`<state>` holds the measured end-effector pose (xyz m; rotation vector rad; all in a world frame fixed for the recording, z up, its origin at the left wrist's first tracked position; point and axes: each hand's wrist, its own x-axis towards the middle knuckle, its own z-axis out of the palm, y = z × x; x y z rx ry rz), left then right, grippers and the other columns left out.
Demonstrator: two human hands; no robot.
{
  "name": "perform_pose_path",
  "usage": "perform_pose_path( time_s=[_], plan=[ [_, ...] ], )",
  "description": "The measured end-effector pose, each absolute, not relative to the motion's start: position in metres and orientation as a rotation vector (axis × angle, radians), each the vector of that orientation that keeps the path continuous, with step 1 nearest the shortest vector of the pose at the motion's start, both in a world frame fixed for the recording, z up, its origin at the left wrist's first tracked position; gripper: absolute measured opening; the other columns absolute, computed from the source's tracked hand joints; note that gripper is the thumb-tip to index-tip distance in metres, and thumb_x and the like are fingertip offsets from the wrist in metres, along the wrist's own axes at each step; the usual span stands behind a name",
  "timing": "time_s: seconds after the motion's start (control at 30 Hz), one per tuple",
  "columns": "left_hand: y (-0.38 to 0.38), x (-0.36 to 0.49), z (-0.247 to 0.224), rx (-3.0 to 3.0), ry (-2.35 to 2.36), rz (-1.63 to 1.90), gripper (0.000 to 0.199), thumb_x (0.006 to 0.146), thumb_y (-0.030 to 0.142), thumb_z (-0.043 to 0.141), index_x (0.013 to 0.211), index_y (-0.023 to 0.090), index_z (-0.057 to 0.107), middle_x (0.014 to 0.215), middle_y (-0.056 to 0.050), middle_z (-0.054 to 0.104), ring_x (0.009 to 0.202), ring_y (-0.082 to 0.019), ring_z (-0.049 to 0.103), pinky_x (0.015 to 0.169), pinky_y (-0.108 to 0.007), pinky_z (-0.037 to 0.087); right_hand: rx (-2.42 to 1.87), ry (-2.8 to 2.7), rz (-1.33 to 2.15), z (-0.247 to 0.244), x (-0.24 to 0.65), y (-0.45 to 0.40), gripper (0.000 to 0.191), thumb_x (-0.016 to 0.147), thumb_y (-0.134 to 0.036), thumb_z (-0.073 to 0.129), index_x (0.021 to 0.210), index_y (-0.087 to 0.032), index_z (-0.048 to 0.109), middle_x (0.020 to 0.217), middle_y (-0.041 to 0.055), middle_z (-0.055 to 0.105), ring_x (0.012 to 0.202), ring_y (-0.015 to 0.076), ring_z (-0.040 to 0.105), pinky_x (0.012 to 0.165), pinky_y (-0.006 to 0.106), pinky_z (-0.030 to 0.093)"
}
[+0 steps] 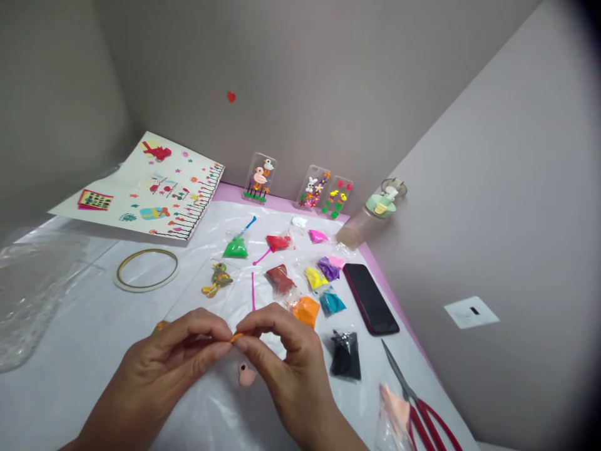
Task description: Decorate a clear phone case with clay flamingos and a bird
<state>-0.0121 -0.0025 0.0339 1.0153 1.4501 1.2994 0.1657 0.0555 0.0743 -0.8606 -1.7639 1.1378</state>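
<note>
Between the fingertips of my left hand (188,360) and my right hand (286,357), a small piece of orange clay (237,337) is pinched. Both hands are closed on it, above the middle of the table. Below them lies a small peach clay bird shape (245,374) with a dark eye spot. Just beyond my left hand is a clear phone case (188,294), partly covered by that hand, bearing a green and orange clay bird (218,280). A pink stick tool (253,291) lies beyond the fingers, near a packet of orange clay (306,311).
Several clay packets spread to the right, including black (345,354) and brown (280,279). A phone (370,299), scissors (413,398) and a bottle (369,219) line the right side. Tape (146,270) and a decorated sheet (141,188) are at left. Decorated cases (260,178) lean against the wall.
</note>
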Motion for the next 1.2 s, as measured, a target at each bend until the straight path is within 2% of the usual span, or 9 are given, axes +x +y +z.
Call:
perform_pose_path(
  time_s=[0.2, 0.37, 0.57, 0.77, 0.9, 1.03, 1.2],
  plan=[
    [-0.005, -0.014, 0.032, 1.052, 1.525, 1.302, 0.024, 0.08, 0.057, 0.083, 0.08, 0.033, 0.08, 0.089, -0.001, 0.079, 0.091, -0.024, 0.073, 0.078, -0.022, 0.061, -0.8, -1.779, 1.166, 0.075, 0.165, 0.055, 0.01, 0.093, -0.016, 0.079, 0.098, -0.024, 0.083, 0.085, 0.0003, 0.078, 0.08, 0.016, 0.072, 0.079, 0.025, 0.058],
    [-0.005, -0.01, 0.035, 0.98, 1.575, 1.317, 0.024, 0.084, 0.057, 0.08, 0.096, 0.037, 0.081, 0.099, 0.0, 0.082, 0.098, -0.027, 0.079, 0.083, -0.025, 0.066, -0.806, -1.751, 1.091, 0.074, 0.165, 0.054, 0.008, 0.092, -0.015, 0.079, 0.09, -0.023, 0.08, 0.082, 0.0, 0.076, 0.078, 0.0151, 0.07, 0.076, 0.023, 0.056],
    [-0.005, -0.012, 0.034, 0.922, 1.544, 1.341, 0.034, 0.081, 0.061, 0.082, 0.101, 0.034, 0.076, 0.092, 0.0, 0.08, 0.09, -0.024, 0.08, 0.08, -0.022, 0.067, -0.857, -1.791, 1.078, 0.076, 0.166, 0.055, 0.013, 0.095, -0.012, 0.071, 0.092, -0.021, 0.079, 0.085, 0.0017, 0.077, 0.077, 0.0152, 0.07, 0.074, 0.024, 0.054],
    [-0.002, -0.019, 0.023, 1.052, 1.53, 1.347, 0.024, 0.091, 0.056, 0.076, 0.104, 0.036, 0.074, 0.096, 0.005, 0.079, 0.092, -0.017, 0.079, 0.083, -0.015, 0.063, -0.804, -1.786, 1.134, 0.072, 0.166, 0.055, 0.02, 0.098, -0.01, 0.066, 0.104, -0.021, 0.082, 0.091, 0.0037, 0.08, 0.082, 0.0155, 0.073, 0.078, 0.023, 0.055],
    [-0.001, -0.028, 0.018, 1.202, 1.526, 1.353, 0.019, 0.09, 0.052, 0.077, 0.103, 0.037, 0.076, 0.092, 0.006, 0.08, 0.086, -0.015, 0.082, 0.078, -0.012, 0.063, -0.858, -1.722, 1.238, 0.071, 0.165, 0.054, 0.008, 0.091, -0.015, 0.079, 0.09, -0.022, 0.082, 0.082, 0.0003, 0.077, 0.078, 0.015, 0.071, 0.074, 0.023, 0.052],
    [-0.001, -0.035, 0.013, 1.283, 1.556, 1.332, 0.016, 0.092, 0.049, 0.075, 0.103, 0.039, 0.075, 0.09, 0.008, 0.081, 0.085, -0.014, 0.082, 0.077, -0.009, 0.062, -0.9, -1.683, 1.316, 0.074, 0.165, 0.054, 0.011, 0.091, -0.021, 0.082, 0.081, -0.023, 0.082, 0.065, -0.0039, 0.068, 0.066, 0.0127, 0.065, 0.07, 0.023, 0.05],
    [-0.002, -0.032, 0.016, 1.324, 1.565, 1.346, 0.014, 0.094, 0.049, 0.074, 0.105, 0.04, 0.074, 0.092, 0.009, 0.08, 0.084, -0.011, 0.082, 0.079, -0.006, 0.059, -0.935, -1.7, 1.255, 0.074, 0.166, 0.055, 0.01, 0.09, -0.016, 0.077, 0.086, -0.023, 0.083, 0.078, -0.0002, 0.073, 0.075, 0.014, 0.068, 0.069, 0.021, 0.053]
  ],
)
